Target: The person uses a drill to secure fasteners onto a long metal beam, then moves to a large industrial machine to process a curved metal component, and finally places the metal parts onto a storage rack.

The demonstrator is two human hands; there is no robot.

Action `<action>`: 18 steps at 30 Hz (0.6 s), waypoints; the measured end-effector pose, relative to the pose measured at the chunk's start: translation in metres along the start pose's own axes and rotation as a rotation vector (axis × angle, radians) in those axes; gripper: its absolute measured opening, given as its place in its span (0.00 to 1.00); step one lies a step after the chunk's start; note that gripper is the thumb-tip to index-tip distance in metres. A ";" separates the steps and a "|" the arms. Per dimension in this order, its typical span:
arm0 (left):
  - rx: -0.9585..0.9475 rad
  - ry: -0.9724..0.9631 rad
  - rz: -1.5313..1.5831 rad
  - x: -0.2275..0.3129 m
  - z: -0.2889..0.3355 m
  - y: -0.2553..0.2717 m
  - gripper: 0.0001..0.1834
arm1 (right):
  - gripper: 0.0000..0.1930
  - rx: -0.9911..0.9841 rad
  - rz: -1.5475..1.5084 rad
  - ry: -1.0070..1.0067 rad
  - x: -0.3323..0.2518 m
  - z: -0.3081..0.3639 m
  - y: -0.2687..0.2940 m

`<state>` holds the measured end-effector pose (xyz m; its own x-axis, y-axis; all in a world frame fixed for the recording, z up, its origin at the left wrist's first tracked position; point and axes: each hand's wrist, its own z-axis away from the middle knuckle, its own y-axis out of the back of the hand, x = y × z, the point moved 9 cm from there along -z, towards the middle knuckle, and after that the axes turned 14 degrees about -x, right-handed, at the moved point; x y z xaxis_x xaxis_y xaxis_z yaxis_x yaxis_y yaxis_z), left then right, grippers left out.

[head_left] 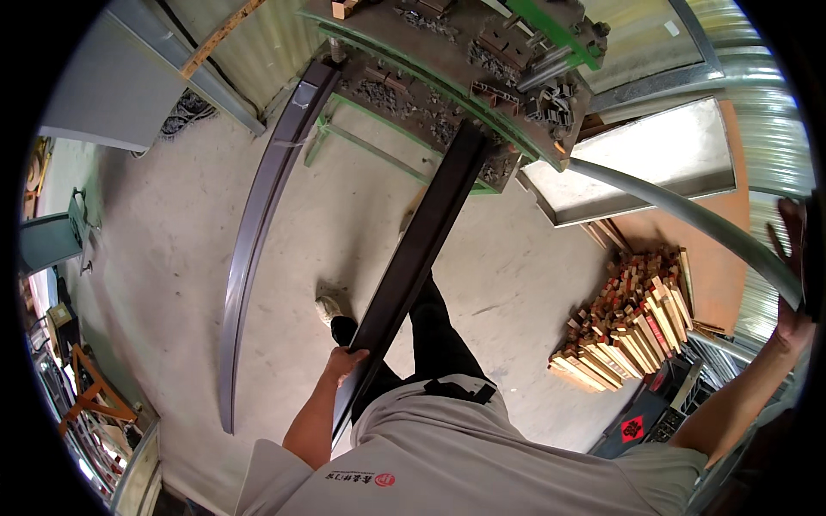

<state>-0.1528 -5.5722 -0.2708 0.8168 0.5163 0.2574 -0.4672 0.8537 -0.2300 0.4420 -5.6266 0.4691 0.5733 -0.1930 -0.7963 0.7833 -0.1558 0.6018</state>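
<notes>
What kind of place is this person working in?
Most likely a metal fabrication workshop. A heavy steel worktable littered with metal offcuts holds the far end of a long dark steel bar, which the left hand grips. A curved metal rail and stacked wood blocks lie on the concrete floor.
</notes>
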 end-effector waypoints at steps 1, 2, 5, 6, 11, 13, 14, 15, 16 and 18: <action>-0.012 0.016 -0.005 0.003 0.003 0.000 0.31 | 0.42 -0.309 -0.125 -0.054 0.000 -0.022 -0.029; -0.026 0.032 -0.011 0.004 0.005 -0.001 0.32 | 0.36 0.013 -0.075 -0.359 0.024 -0.004 -0.014; -0.027 -0.017 0.021 -0.017 -0.017 0.001 0.33 | 0.36 0.076 0.120 -0.522 0.023 0.014 -0.022; -0.016 -0.019 0.031 -0.020 -0.019 0.001 0.32 | 0.34 0.023 0.090 -0.594 0.022 0.021 -0.043; 0.024 -0.066 0.015 -0.007 -0.004 0.004 0.32 | 0.35 0.155 -0.405 -1.086 0.037 0.114 -0.201; 0.031 -0.082 0.024 -0.011 -0.006 0.004 0.32 | 0.44 0.201 -0.906 -1.039 0.032 0.120 -0.286; 0.024 -0.087 0.005 -0.005 -0.003 0.003 0.32 | 0.43 0.285 -1.023 -1.120 0.030 0.117 -0.306; 0.005 -0.050 -0.004 -0.002 -0.002 0.003 0.32 | 0.39 0.278 -0.999 -1.179 0.036 0.132 -0.312; -0.020 -0.012 -0.004 0.006 0.005 -0.001 0.32 | 0.35 0.266 -0.965 -1.244 0.040 0.150 -0.319; -0.002 -0.026 -0.010 0.003 0.002 0.000 0.32 | 0.24 0.239 -0.774 -1.389 0.051 0.172 -0.344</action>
<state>-0.1511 -5.5705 -0.2683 0.8122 0.5094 0.2844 -0.4585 0.8587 -0.2288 0.1600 -5.7498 0.2323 -0.6790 -0.6658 -0.3093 0.6371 -0.7438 0.2022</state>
